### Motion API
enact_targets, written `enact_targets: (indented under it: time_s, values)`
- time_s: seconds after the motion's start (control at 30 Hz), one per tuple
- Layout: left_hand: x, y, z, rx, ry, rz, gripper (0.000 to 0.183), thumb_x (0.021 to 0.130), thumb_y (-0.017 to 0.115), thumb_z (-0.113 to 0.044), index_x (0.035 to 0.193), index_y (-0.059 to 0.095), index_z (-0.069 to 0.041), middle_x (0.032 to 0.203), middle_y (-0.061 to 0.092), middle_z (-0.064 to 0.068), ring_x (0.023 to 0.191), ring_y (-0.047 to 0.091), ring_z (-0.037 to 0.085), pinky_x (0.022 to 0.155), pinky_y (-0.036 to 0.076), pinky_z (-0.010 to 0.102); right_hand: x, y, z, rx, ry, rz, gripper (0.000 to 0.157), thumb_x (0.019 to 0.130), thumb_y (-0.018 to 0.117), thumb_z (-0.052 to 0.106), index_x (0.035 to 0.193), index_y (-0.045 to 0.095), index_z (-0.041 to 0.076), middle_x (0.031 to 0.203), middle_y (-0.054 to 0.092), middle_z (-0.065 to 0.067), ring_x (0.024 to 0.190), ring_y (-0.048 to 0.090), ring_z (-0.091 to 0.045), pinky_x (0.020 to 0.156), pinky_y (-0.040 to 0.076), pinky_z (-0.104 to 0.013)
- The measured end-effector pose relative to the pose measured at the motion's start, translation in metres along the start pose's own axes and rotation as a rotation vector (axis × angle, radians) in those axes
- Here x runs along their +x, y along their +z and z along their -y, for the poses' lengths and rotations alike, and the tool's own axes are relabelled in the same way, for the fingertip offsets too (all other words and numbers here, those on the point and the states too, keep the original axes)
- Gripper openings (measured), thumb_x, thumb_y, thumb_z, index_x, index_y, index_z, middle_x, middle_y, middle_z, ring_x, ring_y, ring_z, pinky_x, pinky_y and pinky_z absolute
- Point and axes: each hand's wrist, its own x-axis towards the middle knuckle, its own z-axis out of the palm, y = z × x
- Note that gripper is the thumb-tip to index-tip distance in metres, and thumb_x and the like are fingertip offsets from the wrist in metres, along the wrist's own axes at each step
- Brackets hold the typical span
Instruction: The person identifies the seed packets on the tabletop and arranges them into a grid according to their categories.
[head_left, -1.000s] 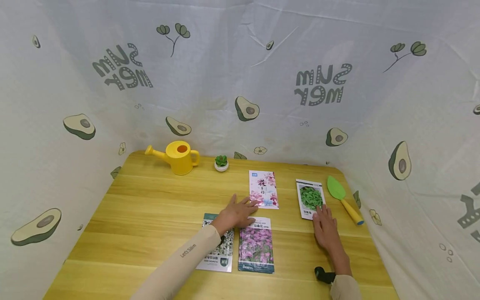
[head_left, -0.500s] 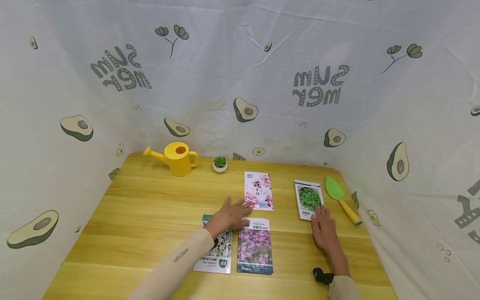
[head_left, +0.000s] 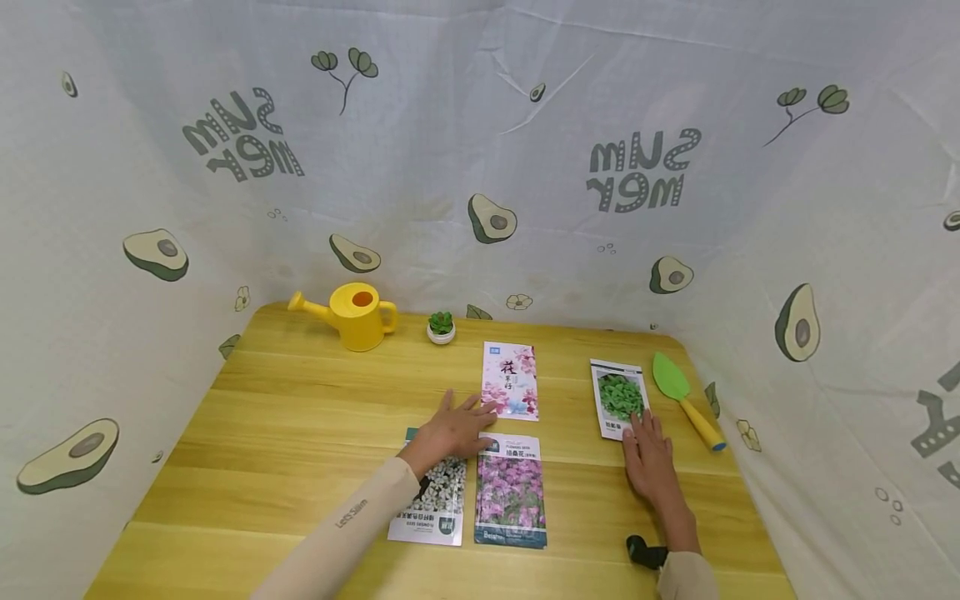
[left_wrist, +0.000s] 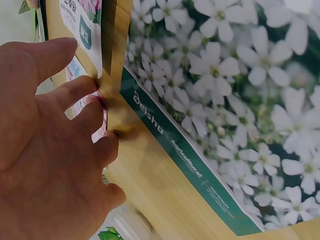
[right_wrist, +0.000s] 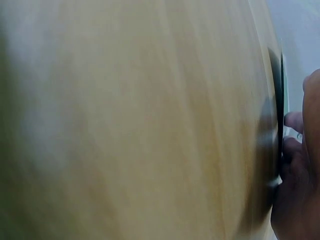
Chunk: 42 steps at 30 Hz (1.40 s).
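Note:
A pink-and-white floral seed packet (head_left: 510,379) lies on the table, with the fingertips of my left hand (head_left: 452,429) on its lower left corner. Below that hand is a white-flower seed packet (head_left: 442,504), partly covered by my forearm; its print fills much of the left wrist view. A purple-flower seed packet (head_left: 512,496) sits just right of it, close to my left thumb. My right hand (head_left: 652,462) rests with extended fingers on the lower right corner of a green-leaf seed packet (head_left: 621,396). In the right wrist view, that hand shows only at the edge.
A yellow watering can (head_left: 360,321) and a small potted succulent (head_left: 441,329) stand along the back of the wooden table (head_left: 300,467). To the right lies a green trowel (head_left: 686,396) with a yellow handle. A printed white curtain (head_left: 420,158) surrounds the table.
The pink floral packet has slid left under my left hand, which has moved left with it. My right hand and the green-leaf packet stay in place.

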Motion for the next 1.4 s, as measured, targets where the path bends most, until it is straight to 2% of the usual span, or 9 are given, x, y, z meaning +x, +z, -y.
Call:
enact_targets:
  time_s: [0.4,1.17,1.4]
  values:
    - [-0.009,0.001,0.010,-0.029,-0.007,-0.027,0.056,0.113,0.054,-0.041,0.166,0.046,-0.022,0.177,0.030,-0.006,0.166,0.021,0.025,0.133,0.003,0.063,-0.001,-0.001,0.001,0.005,-0.009,-0.018,0.065,0.120,0.029,0.033,0.163,0.025,-0.016,0.170,0.008,-0.043,0.158,0.003,-0.062,0.121,0.004,-0.082]
    - [-0.027,0.006,0.028,-0.125,-0.036,-0.061,0.054,0.114,0.053,-0.039,0.164,0.049,-0.018,0.176,0.032,-0.001,0.166,0.022,0.028,0.132,-0.001,0.066,0.001,0.000,0.001,-0.016,0.020,0.016,0.067,0.120,0.027,0.036,0.165,0.021,-0.014,0.172,0.003,-0.040,0.160,0.000,-0.060,0.123,0.001,-0.080]
    - [-0.032,0.007,0.031,-0.121,-0.042,-0.078,0.053,0.114,0.053,-0.039,0.163,0.050,-0.017,0.176,0.033,-0.001,0.165,0.023,0.029,0.132,-0.002,0.066,0.000,0.004,-0.003,0.019,-0.014,-0.026,0.069,0.119,0.028,0.037,0.163,0.024,-0.016,0.171,0.006,-0.042,0.159,0.001,-0.061,0.121,0.001,-0.082]
